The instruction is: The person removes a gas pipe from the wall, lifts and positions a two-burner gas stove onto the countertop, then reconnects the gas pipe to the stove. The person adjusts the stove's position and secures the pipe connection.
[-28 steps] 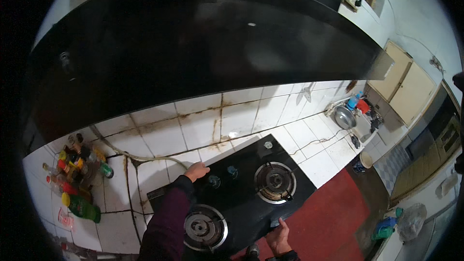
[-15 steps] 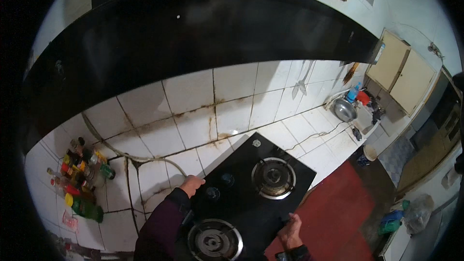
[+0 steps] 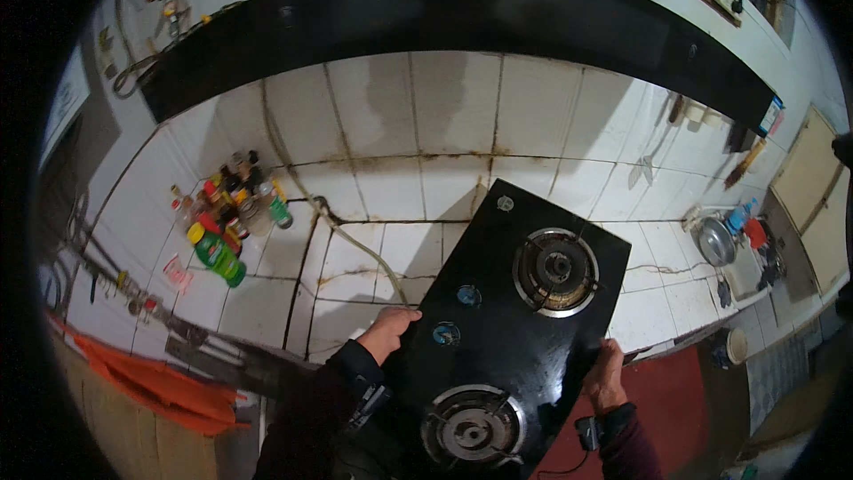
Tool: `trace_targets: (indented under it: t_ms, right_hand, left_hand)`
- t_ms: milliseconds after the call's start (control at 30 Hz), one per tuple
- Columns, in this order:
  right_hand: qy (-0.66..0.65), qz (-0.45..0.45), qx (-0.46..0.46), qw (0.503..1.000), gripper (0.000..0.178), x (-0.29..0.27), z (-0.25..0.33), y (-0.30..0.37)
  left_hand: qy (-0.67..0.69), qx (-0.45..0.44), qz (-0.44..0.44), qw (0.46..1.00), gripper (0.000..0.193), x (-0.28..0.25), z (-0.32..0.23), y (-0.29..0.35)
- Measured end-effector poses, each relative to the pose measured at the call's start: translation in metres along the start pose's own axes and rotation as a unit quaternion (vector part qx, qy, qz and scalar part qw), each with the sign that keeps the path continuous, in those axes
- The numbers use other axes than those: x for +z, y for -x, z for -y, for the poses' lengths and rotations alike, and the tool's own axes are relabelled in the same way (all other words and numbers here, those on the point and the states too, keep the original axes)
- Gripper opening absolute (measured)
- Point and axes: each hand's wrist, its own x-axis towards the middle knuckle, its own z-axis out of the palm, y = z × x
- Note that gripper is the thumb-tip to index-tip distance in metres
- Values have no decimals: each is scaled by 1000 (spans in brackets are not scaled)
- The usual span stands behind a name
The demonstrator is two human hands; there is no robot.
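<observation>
A black glass gas stove point(image 3: 511, 351) with two burners is held aslant above the counter, one end toward me and the other toward the tiled wall. My left hand point(image 3: 386, 331) is closed on its left edge, thumb on top, beside the two blue-lit knobs point(image 3: 447, 332). On the opposite edge, my right hand point(image 3: 606, 377) grips with its fingers partly hidden beneath. The far burner point(image 3: 557, 272) and near burner point(image 3: 474, 428) both have metal supports. A pale hose point(image 3: 360, 253) runs along the wall and passes out of sight behind the stove near my left hand.
Several sauce bottles and a green bottle point(image 3: 215, 255) stand on the left counter. A black range hood point(image 3: 462, 18) hangs overhead. To the right are a metal bowl point(image 3: 716, 242) by the sink, hanging utensils and a red floor mat point(image 3: 671, 409). An orange cloth point(image 3: 155, 387) lies lower left.
My view has swung left, bringing the orange cloth and wall pipes into sight. Both hands keep hold of the stove, which now sits further right and higher in the picture.
</observation>
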Motion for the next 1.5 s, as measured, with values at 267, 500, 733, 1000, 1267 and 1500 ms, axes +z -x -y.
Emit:
trace_targets:
  t_ms: [267,500,733,1000,1267,1500]
  right_hand:
    - [64,120,-56,989,18,61,82,-17]
    - [197,159,-33,967,14,122,102,-50]
    - [304,236,-82,919,17,209,86,-77]
    - [543,353,-359,672,22,285,69,-152]
    - [608,436,-316,584,30,366,34,-214]
    - [627,480,-363,495,28,419,-10,-254]
  left_hand:
    - [111,45,-57,991,16,21,64,97]
    - [192,11,-99,976,18,24,142,110]
    - [-323,289,-38,901,53,7,209,118]
    - [-229,-38,-10,973,48,61,184,132]
    - [-3,12,-8,1000,44,109,200,85]
    - [30,95,-2,995,41,148,222,43]
